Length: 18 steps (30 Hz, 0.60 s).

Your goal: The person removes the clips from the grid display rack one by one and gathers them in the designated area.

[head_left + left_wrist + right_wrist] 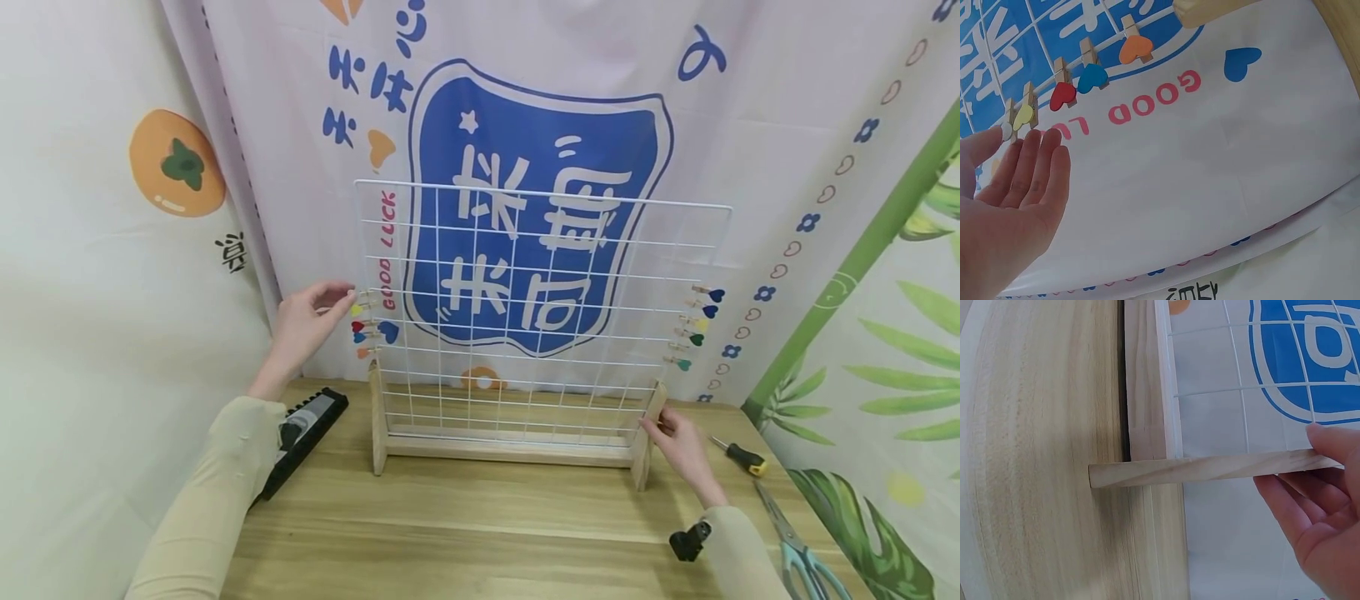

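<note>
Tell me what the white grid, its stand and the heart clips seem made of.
White grid: probably metal wire with a white coating, judging by thin, straight, evenly white bars.
Stand: apparently wood, pale and unpainted-looking; grain shows in the right wrist view.
Heart clips: tan, probably wooden pegs; their hearts are evenly coloured, perhaps painted wood or plastic.

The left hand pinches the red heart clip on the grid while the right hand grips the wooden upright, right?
Wrong colour: the left wrist view shows the left hand pinching the white heart clip on the grid. The right hand does grip the wooden upright.
</note>
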### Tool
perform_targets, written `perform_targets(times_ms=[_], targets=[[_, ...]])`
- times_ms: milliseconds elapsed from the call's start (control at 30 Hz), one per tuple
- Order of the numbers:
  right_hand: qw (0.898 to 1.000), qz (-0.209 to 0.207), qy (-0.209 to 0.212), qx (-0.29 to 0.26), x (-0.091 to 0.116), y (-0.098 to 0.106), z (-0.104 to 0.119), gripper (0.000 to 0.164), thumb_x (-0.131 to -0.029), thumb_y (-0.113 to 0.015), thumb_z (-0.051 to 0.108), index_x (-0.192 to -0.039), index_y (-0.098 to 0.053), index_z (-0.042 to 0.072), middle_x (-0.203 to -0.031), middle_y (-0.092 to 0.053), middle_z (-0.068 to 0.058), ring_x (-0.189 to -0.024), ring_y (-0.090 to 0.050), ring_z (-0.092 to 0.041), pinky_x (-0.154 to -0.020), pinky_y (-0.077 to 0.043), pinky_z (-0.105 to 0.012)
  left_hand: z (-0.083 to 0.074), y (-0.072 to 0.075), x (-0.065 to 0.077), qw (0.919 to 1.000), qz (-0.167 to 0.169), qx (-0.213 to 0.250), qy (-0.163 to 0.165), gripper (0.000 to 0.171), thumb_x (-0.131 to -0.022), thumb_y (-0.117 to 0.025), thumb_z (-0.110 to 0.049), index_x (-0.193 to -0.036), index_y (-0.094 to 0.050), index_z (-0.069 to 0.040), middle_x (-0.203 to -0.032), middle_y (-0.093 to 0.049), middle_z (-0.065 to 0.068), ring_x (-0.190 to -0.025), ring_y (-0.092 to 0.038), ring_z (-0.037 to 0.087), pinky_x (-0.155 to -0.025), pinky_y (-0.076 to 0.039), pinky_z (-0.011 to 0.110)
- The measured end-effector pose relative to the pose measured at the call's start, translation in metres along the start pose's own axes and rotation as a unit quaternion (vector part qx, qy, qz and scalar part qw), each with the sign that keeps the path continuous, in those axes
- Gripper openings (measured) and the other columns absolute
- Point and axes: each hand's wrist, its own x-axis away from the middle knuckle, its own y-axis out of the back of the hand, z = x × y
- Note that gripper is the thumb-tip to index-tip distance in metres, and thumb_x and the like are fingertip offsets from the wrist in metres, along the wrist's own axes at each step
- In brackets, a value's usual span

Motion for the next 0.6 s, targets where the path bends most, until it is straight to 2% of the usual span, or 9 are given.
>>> perform_targets(times_ms=[233,467,600], targets=[[1.000,-0.010,0.012,0.020,0.0010,-0.0017,0.0019,0.029,-0.099,-0.059,0.012,-0.114,-0.062,-0.013,-0.121,-0.062,-0.038,-0.111,-0.064,-0.049,-0.081,-0.060,-0.035,0.0017,-0.0001,0.0023,0.9999,-0.016,-0.004,0.003,0.039,-0.101,-0.057,-0.032,-0.123,-0.064,-0.001,-0.120,-0.069,0.022,-0.108,-0.066,0.035,-0.093,-0.054,0.051],[0.999,-0.027,0.035,0.026,0.0014,-0.0037,0.0001,0.024,-0.098,-0.061,0.012,-0.106,-0.064,-0.011,-0.115,-0.065,-0.038,-0.106,-0.066,-0.050,-0.082,-0.059,-0.042,0.0010,0.0018,0.0039,0.9998,-0.014,0.006,0.009,0.039,-0.100,-0.058,-0.033,-0.122,-0.064,-0.001,-0.118,-0.070,0.022,-0.107,-0.066,0.035,-0.094,-0.054,0.051],[0.998,-0.044,0.050,0.019,0.0030,-0.0038,0.0009,0.026,-0.096,-0.063,0.016,-0.103,-0.066,-0.010,-0.109,-0.066,-0.038,-0.099,-0.069,-0.046,-0.075,-0.060,-0.035,-0.0001,0.0029,0.0052,0.9998,-0.014,0.009,0.014,0.039,-0.100,-0.058,-0.033,-0.122,-0.064,-0.001,-0.119,-0.069,0.022,-0.107,-0.066,0.034,-0.095,-0.053,0.051]])
